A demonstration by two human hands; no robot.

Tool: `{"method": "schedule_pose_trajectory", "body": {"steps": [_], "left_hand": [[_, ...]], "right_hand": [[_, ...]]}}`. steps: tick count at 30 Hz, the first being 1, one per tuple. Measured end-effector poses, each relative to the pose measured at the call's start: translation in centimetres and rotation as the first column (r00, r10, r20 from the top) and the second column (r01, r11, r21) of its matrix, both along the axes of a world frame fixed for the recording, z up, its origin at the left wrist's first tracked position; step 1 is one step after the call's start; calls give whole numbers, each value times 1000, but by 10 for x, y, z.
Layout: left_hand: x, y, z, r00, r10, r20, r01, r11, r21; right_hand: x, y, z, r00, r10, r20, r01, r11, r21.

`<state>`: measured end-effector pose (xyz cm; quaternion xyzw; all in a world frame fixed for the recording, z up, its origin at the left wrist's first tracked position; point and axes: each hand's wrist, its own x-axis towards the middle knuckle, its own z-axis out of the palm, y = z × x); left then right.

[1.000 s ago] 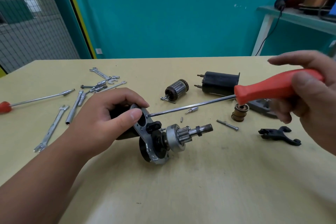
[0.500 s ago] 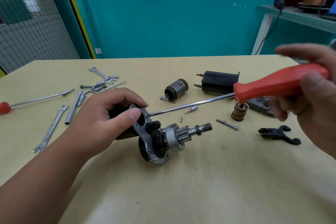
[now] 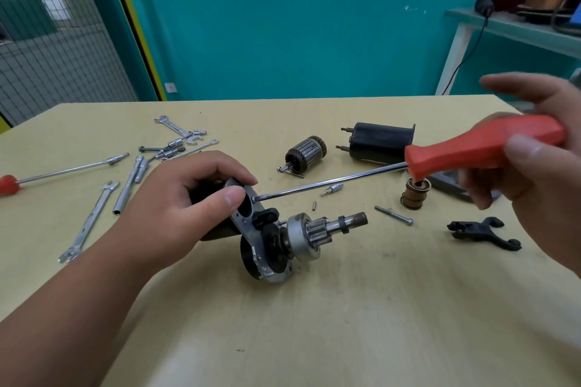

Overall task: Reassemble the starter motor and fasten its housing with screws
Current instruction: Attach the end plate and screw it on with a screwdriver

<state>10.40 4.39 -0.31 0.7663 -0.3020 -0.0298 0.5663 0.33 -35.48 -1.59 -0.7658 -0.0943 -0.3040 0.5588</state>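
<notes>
Wrenches (image 3: pixel 91 220): loose on the left of the table (image 3: pixel 345 324), with a spare screwdriver (image 3: pixel 63 171) beyond them; you likely won't need them for this step.
Left hand (image 3: pixel 176 207): wrapped round the motor's dark body, with your thumb and forefinger on the upper edge of the plate (image 3: pixel 248 217).
Motor (image 3: pixel 276 248): lies on its side near the middle of the table, its gear (image 3: pixel 317 229) and shaft pointing right. Expect it to be heavy, rigid and apt to roll. Hold it by the body, not by the smooth gear end.
Screwdriver (image 3: pixel 330 181): the tip sits at a hole at the top of the plate, just beside your forefinger. The long thin shank could skid off, so push straight along it.
Loose parts: a copper-wound rotor (image 3: pixel 306 154) and a black can (image 3: pixel 382 143) lie on the far side, a bolt (image 3: pixel 393 215) and a fork (image 3: pixel 481 231) nearer, on the right. The bolt is light and round, so it may roll if knocked.
Right hand (image 3: pixel 540 173): thumb and fingers curled round the red handle (image 3: pixel 481 144), forefinger stretched out above it.
</notes>
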Motion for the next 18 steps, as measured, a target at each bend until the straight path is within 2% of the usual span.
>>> {"method": "schedule_pose_trajectory", "body": {"steps": [5, 10, 13, 18], "left_hand": [[-2, -1, 1, 999, -10, -34, 9, 999, -35], [-2, -1, 0, 999, -12, -32, 11, 999, -30], [-2, -2, 1, 1000, -7, -29, 6, 999, -32], [-1, -1, -1, 999, -16, -35, 15, 999, -42]], "right_hand": [[-3, -1, 1, 999, -34, -13, 33, 998, -48], [1, -3, 1, 1000, 2, -25, -2, 1000, 9], [-2, -8, -4, 999, -44, -24, 43, 999, -18], [2, -7, -1, 997, 67, -38, -66, 997, 27]]}}
